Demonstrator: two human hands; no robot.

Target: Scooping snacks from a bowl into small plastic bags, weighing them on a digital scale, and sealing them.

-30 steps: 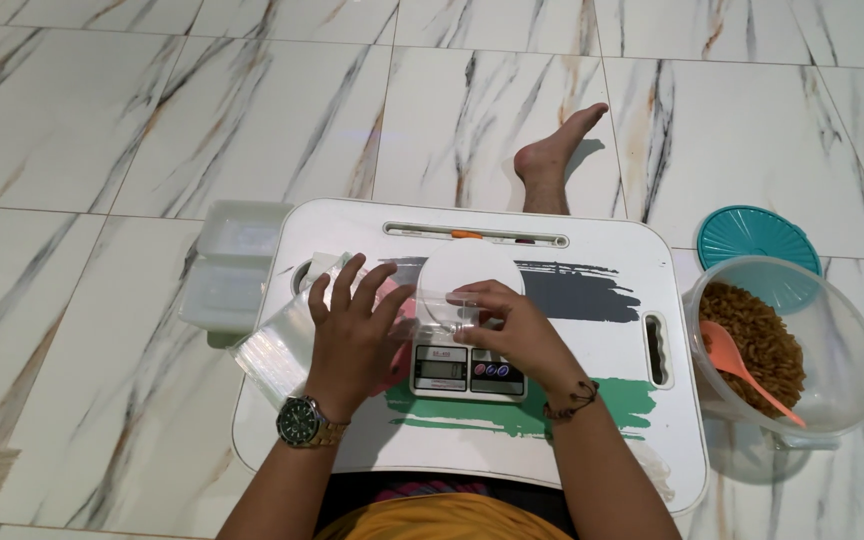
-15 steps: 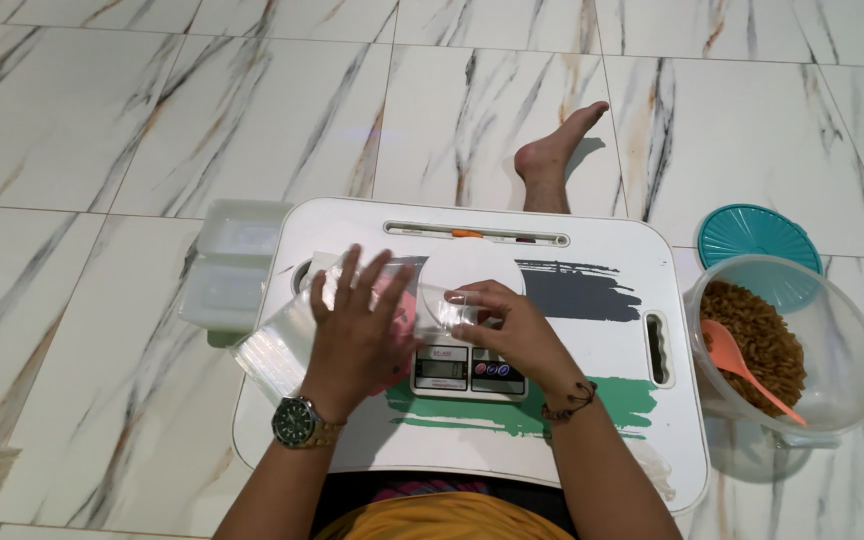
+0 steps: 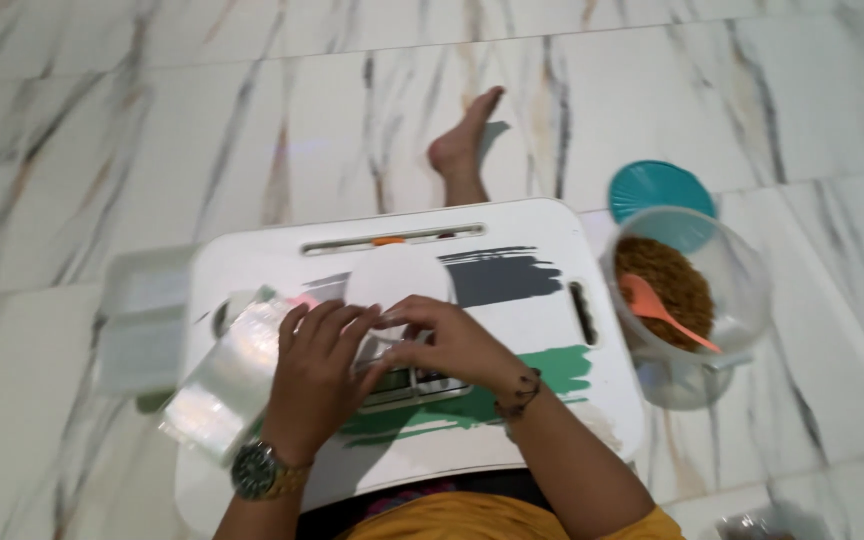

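Both forearms reach forward from the near edge over a low white lap table (image 3: 542,250) with grey and green brush-stroke marks, and the two hands meet at its middle. The left hand (image 3: 317,375), with a round green-faced wristwatch (image 3: 257,470) at its wrist, lies palm down with the fingers curved and spread a little; it rests on a clear glossy plastic bag (image 3: 227,380) that lies tilted across the left part of the table and hangs past its left edge. The picture is blurred here, so I cannot tell whether this hand grips the bag or only presses on it. The right hand (image 3: 447,345), with a dark beaded bracelet (image 3: 520,392) at its wrist, is bent at the knuckles with fingertips drawn together toward the left hand, pinching at the bag's edge, though the pinch itself is too small to make out. Beneath both hands sits a small digital kitchen scale with a round white plate (image 3: 402,280), its display strip partly covered. A clear lidded plastic box (image 3: 142,320) stands on the marble floor (image 3: 152,130) just left of the table. To the right stands a clear round tub of brown grain (image 3: 687,300) with an orange spoon (image 3: 657,308) in it, and a teal round lid (image 3: 657,185) lies just behind it. A bare foot (image 3: 464,145) stretches out beyond the table's far edge.
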